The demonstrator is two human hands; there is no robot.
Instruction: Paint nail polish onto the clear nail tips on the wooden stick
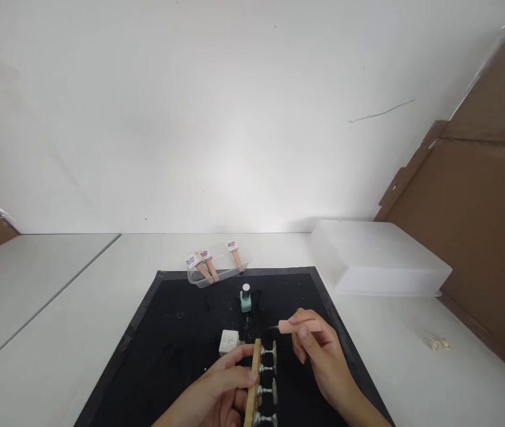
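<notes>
1 straight wooden strip (pixel 250 404) over the black mat (pixel 176 314), 4 shiny metal stands (pixel 267 391) in a row on it. Left hand (pixel 223 385): fingers clamped on strip. Right hand (pixel 321 356): fingers pinching 1 smooth pink-handled brush (pixel 299 327). Beyond: 1 square white bottle (pixel 229 341), 1 teal bottle (pixel 245 303), 3 pink-capped bottles (pixel 236 257) in clear plastic tray (pixel 200 285).

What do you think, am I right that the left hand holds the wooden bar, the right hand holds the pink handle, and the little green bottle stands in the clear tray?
Not quite: the head view shows the little green bottle standing on the black mat, not in the clear tray. The left hand does hold the wooden bar, and the right hand the pink handle.
</notes>
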